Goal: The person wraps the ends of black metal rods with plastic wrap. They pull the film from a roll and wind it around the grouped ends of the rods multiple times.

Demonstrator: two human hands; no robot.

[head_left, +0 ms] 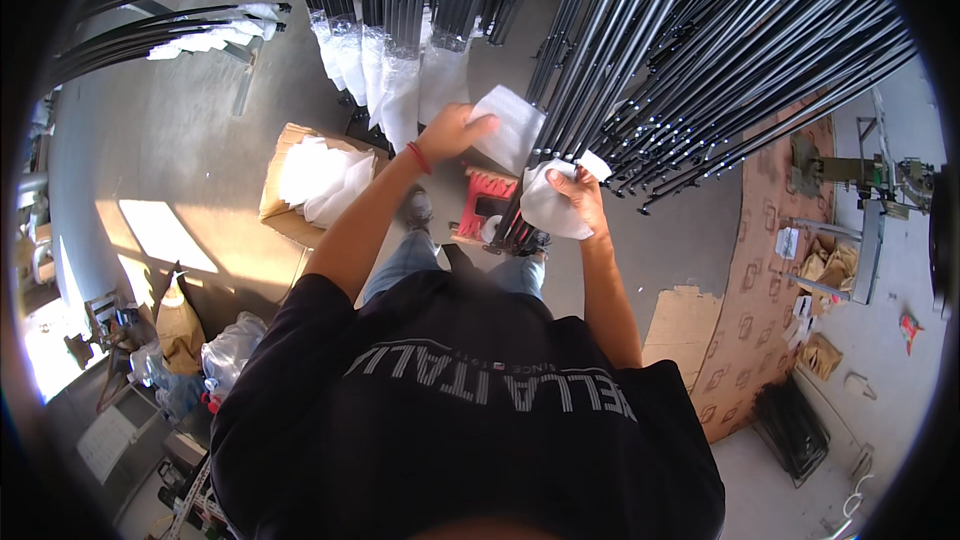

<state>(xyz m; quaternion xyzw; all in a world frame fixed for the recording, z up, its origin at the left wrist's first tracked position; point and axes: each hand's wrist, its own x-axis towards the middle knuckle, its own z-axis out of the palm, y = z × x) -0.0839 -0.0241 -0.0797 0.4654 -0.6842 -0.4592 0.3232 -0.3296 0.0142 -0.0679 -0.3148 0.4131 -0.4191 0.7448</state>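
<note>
My left hand [462,132] is closed on a white foam sheet [512,130], with the thumb lying across its edge. The sheet reaches right to a bundle of thin black metal tubes [570,90]. My right hand [584,202] presses a second white foam piece [550,208] against the lower part of those tubes, its thumb on top. Behind that hand a small white flap shows. The tubes' lower ends come down beside a red stool-like stand [485,202] between my feet. Whether the foam pieces are sheets or sleeves I cannot tell.
A cardboard box [290,225] of white foam pieces stands to the left. Several tube bundles with foam-wrapped ends [385,70] lean ahead. Many bare black tubes [740,70] spread to the right. More wrapped tubes [190,35] lie far left, and cardboard [745,310] lines the right side.
</note>
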